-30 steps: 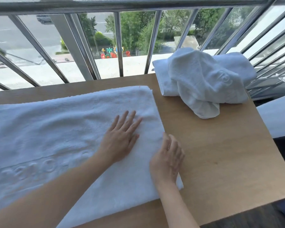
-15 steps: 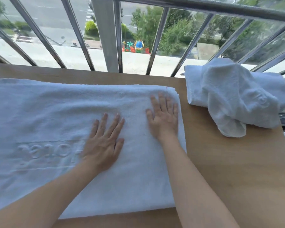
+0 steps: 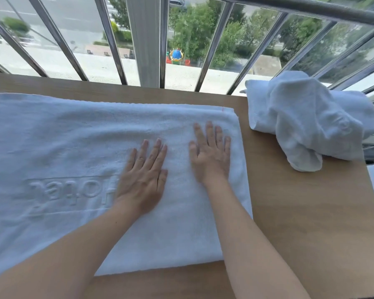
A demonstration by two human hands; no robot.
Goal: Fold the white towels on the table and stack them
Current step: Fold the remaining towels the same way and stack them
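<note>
Left hand (image 3: 144, 180) and right hand (image 3: 211, 156) lie flat, fingers spread, gripping nothing, on the towel (image 3: 73, 158); crumpled towels (image 3: 307, 117) at two o'clock on the bench (image 3: 300, 212).

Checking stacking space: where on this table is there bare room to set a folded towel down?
The bare table lies right of the flat towel and in front of the crumpled towel. A thin bare strip runs between the flat towel and the railing. The left and middle are crowded: the left hand and right hand rest flat there.
</note>
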